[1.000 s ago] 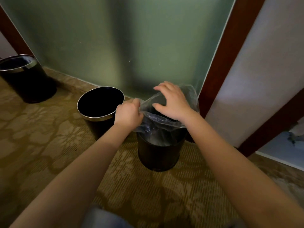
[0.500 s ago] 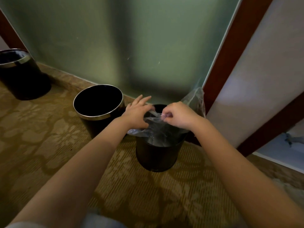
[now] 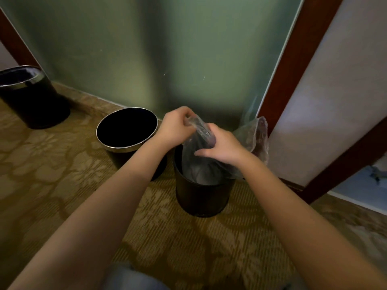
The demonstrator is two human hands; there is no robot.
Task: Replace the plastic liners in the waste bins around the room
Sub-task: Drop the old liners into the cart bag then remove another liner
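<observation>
A black round waste bin (image 3: 201,197) stands on the carpet in front of me. A clear plastic liner (image 3: 199,164) hangs into it, and its gathered top rises above the rim. My left hand (image 3: 177,127) pinches the top of the bunched liner. My right hand (image 3: 222,146) grips the liner just below, over the bin's mouth. A loose flap of the liner (image 3: 255,137) spreads out behind the bin to the right.
A second black bin (image 3: 127,130) with a silver rim stands just left of the first, with no liner visible in it. A third black bin (image 3: 29,97) stands at the far left. A green wall panel (image 3: 167,49) and a brown door frame (image 3: 293,65) close the back.
Both hands have drawn the liner's rim together and lifted it, so the plastic now stands bunched above the bin's mouth. My left hand has moved up and right.
</observation>
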